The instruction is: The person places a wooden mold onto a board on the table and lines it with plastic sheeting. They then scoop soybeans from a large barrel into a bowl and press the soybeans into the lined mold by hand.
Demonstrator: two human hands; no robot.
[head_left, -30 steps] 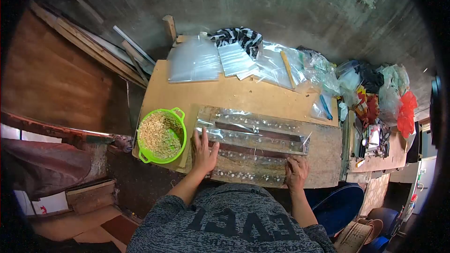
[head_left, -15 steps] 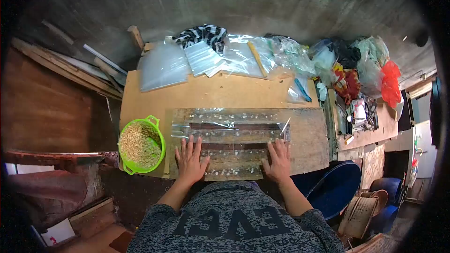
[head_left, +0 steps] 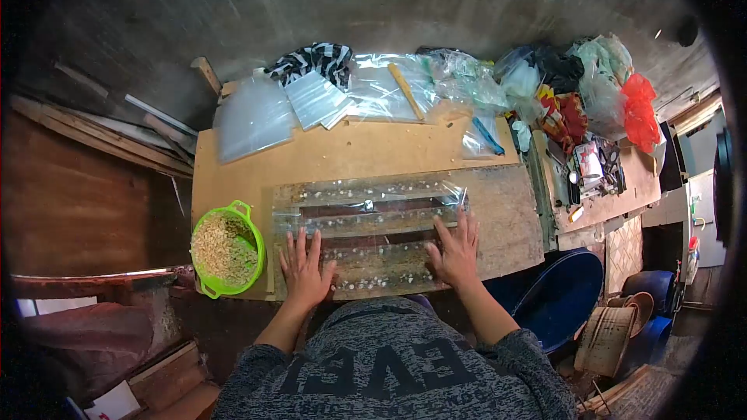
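Observation:
A clear plastic sheet (head_left: 369,227) lies over a worn wooden board (head_left: 506,222) with two long dark slots and many small pale bits scattered about them. My left hand (head_left: 307,274) rests flat near the sheet's left end, fingers stretched out and slightly spread. At the other end my right hand (head_left: 457,255) also lies flat, its fingertips by the sheet's right edge and its thumb apart. Neither hand grips anything. Left of my left hand stands a green plastic basket (head_left: 260,268) holding pale chopped pieces or grains (head_left: 222,249).
Along the table's back lie stacked clear plastic sheets (head_left: 253,120), a wooden stick (head_left: 406,92) and a blue-handled tool (head_left: 488,136). Plastic bags (head_left: 640,113) crowd the back right. A blue tub (head_left: 560,288) stands below the table's right side.
The view has shifted and tilted a little. My right hand has moved slightly forward along the sheet's right end. My left hand stays flat near the left end.

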